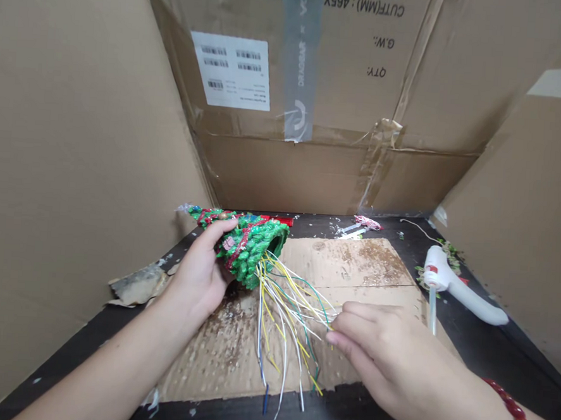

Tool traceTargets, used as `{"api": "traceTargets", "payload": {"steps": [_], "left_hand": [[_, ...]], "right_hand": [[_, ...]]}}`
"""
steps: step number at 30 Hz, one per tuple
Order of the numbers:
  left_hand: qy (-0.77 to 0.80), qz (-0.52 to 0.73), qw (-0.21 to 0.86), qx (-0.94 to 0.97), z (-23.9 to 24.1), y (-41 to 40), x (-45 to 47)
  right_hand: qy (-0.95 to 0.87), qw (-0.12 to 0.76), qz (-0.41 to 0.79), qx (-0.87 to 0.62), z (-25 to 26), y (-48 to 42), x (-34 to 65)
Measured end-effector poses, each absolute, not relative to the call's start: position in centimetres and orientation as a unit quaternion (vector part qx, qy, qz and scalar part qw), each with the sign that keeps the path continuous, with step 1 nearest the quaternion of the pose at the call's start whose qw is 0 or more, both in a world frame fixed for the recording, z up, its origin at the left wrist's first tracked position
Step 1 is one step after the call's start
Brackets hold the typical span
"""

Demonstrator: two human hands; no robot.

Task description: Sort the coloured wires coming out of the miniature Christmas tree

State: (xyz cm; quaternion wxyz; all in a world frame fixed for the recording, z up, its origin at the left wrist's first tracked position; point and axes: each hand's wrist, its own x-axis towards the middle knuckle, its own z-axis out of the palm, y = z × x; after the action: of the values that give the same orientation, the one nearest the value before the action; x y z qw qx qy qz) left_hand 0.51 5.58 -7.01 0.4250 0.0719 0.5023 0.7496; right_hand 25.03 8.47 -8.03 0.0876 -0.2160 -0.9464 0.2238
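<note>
Left hand (198,274) is wrapped firmly around a little cone-shaped Christmas tree (254,249), holding it on its side with the tip pointing away past the hand and the open base facing the right hand. The outside looks pretty much done: lumpy glittery green all over, with red tinsel (240,239) wound around it. What's not done is the bunch of coloured wires (288,312) spilling out of the base, white, yellow, green and blue, with nothing bundled or tied that I can see. Right hand (371,348) is closed in a pinch at the wire ends. Just past it, a white hot glue gun (452,277) lies on the dark table (449,242). Under both hands is a scuffed cardboard sheet (353,262).
</note>
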Motion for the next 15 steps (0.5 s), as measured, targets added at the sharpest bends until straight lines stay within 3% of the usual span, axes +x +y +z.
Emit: {"api": "traceTargets", "payload": {"steps": [8,15], "left_hand": [[0.507,0.744,0.430,0.065,-6.7,5.6,0.6],[0.508,0.744,0.430,0.064,-6.6,5.7,0.7]], "right_hand": [[-0.913,0.084,0.326,-0.232,-5.7,9.9,25.6],[-0.904,0.093,0.303,-0.289,-5.5,10.7,26.1]]}}
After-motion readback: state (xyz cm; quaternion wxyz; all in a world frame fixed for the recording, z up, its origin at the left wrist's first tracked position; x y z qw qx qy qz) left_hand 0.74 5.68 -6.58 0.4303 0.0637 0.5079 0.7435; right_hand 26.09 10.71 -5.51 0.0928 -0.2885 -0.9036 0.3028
